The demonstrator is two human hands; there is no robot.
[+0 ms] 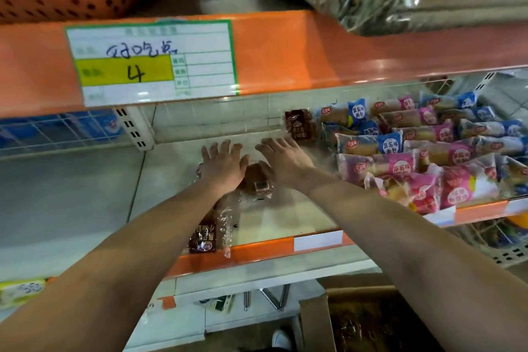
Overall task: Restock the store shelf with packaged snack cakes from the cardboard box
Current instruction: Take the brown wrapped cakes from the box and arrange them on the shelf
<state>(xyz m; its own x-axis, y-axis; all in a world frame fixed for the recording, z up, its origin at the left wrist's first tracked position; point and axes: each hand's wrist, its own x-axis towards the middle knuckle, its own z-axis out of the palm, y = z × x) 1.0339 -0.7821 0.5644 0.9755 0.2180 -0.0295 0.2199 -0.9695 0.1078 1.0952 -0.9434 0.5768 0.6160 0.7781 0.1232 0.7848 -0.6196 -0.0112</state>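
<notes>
Head view: both hands reach over the shelf [288, 218], fingers straight and spread, gripping nothing; left hand [221, 164] lies palm-down on a cake pack [257, 181] mid-shelf, right hand [285, 161] flanks it, likely to slide it back into a row; second pack [204, 234] lies at the front edge; box [317, 323] sits below
</notes>
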